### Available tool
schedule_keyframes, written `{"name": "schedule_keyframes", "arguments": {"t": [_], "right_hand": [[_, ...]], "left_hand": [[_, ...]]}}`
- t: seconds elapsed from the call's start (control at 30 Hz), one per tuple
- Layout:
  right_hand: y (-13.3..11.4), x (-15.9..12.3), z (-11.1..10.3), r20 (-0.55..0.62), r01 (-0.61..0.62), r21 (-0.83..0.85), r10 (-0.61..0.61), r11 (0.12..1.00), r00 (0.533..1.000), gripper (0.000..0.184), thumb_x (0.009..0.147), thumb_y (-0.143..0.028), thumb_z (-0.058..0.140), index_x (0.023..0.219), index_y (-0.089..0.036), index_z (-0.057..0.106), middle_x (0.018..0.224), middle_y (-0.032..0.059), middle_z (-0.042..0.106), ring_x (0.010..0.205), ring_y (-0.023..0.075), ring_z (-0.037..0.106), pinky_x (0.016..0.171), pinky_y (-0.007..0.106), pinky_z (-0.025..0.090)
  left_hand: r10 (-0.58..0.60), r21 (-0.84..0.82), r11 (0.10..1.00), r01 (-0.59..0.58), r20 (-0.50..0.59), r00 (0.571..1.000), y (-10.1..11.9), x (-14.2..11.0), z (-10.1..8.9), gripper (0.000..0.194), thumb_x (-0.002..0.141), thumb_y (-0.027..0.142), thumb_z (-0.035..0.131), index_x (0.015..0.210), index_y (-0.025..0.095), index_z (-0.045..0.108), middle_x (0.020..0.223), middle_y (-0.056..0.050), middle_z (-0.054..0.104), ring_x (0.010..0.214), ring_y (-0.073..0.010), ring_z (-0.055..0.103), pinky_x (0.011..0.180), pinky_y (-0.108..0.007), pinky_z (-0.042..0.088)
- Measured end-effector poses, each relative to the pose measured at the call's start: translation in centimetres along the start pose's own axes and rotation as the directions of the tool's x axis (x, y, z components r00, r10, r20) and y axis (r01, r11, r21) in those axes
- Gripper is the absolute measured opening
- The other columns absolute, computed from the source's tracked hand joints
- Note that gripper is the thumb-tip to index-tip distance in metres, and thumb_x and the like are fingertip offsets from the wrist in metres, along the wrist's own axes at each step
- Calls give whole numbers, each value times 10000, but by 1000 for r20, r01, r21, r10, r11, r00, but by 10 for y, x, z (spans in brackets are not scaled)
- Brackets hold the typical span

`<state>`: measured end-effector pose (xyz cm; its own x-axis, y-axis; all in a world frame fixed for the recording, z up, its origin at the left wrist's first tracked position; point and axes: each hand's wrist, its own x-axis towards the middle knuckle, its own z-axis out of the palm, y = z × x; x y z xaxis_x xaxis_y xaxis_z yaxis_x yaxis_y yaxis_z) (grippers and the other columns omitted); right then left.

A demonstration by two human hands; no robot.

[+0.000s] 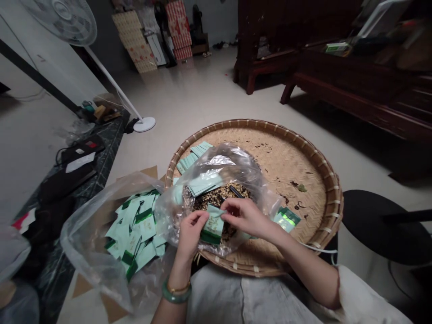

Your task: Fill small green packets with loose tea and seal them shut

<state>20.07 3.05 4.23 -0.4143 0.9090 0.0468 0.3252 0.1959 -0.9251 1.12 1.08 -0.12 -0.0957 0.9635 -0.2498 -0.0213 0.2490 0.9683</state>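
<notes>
Between both hands is a small pale-green sachet (213, 225) with a dark green band along its lower edge. My left hand (191, 227) pinches its left upper side between thumb and fingers. At its top right corner, my right hand (241, 215) pinches the edge, fingers closed. Beneath the sachet lies an open clear plastic bag (232, 157) holding a dark and golden loose mix (216, 198) like dried leaves. A dark-handled tool (235, 191) rests in that mix. Flat pale-green sachets (204, 182) are stacked on the bag's left part.
The bag sits on a round woven bamboo tray (286, 148) with scattered leaf bits. Shiny green packets (286, 219) lie at its right. Left of it, another plastic bag (91, 225) holds many sachets (138, 225). A white standing fan (145, 124) and dark wooden furniture (337, 76) stand beyond.
</notes>
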Motion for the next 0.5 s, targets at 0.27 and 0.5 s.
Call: {"name": "schedule_keyframes", "arguments": {"t": [0.27,0.5], "right_hand": [[12,2,14,-149,-129,164,154,978,977,189,774,-332,633,708,-158,600,581,-36,513,538,95,451,491,197,334],[19,4,7,-198,-133,232,180,964,963,340,788,-415,620,571,-161,559,487,-45,457,489,89,402,455,201,292]], "left_hand": [[-42,-55,997,46,62,997,10,-12,23,320,642,366,752,827,160,591,606,49,612,506,-90,540,488,-180,421],[-284,147,956,252,269,920,14,-16,15,267,529,257,794,667,138,599,485,19,613,418,-128,547,447,-232,433]]}}
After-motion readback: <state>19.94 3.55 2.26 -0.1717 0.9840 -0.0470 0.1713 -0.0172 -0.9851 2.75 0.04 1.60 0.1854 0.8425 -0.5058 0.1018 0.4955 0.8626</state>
